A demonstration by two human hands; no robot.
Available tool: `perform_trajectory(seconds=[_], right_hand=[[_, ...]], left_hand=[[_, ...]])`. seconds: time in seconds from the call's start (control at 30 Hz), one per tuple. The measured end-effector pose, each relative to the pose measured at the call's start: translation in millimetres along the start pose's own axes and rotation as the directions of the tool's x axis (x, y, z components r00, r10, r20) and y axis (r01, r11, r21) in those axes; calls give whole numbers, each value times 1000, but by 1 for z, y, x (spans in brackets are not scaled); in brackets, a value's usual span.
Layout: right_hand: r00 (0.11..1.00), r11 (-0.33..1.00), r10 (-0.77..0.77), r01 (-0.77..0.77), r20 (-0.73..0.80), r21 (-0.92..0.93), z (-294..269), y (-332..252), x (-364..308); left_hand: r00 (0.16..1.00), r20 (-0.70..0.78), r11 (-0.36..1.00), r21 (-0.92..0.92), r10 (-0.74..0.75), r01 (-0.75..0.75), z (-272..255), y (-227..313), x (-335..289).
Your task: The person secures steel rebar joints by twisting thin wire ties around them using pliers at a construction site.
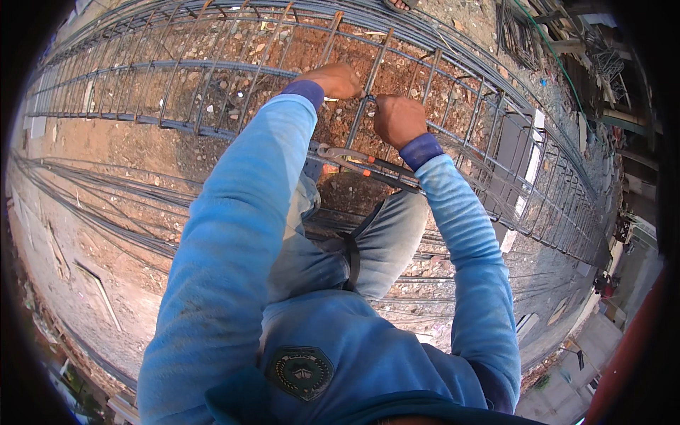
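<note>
At a crossing of a long bar and a stirrup in the rebar cage (354, 122), a thin dark tie wire (369, 98) shows between my two hands. My left hand (336, 81) is closed, its fingertips pinching at the wire's left side. Facing it, my right hand (401, 119) is curled closed at the wire's other side; its fingers hide most of what it grips. Just below my hands, pincers (368, 167) with black and orange handles lie across the near bars of the cage, apart from both hands.
The cage stretches far left and right over stony brown soil (340, 44). Loose rebar rods (106, 191) run along the ground at left. A grey block (508, 152) stands behind the bars at right. Scrap timber (567, 46) is piled at far right. Another person's foot (400, 4) shows at the top edge.
</note>
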State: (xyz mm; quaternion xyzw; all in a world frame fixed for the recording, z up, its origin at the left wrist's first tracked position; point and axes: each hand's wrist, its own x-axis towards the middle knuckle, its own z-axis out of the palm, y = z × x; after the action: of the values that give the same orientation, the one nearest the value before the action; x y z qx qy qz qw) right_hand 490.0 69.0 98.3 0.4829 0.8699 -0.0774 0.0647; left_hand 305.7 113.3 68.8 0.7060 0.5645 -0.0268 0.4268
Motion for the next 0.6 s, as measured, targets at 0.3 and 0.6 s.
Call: perform_trajectory(seconds=[0.3,0.6], right_hand=[[860,841,-494,511,132,-180,-26,17,60],[972,980,-29,-18,233,199,-21,25,75]], left_hand=[[998,-39,998,19,-55,55,3,4,-1],[996,-93,1000,10,-16,17,8,-5,2]])
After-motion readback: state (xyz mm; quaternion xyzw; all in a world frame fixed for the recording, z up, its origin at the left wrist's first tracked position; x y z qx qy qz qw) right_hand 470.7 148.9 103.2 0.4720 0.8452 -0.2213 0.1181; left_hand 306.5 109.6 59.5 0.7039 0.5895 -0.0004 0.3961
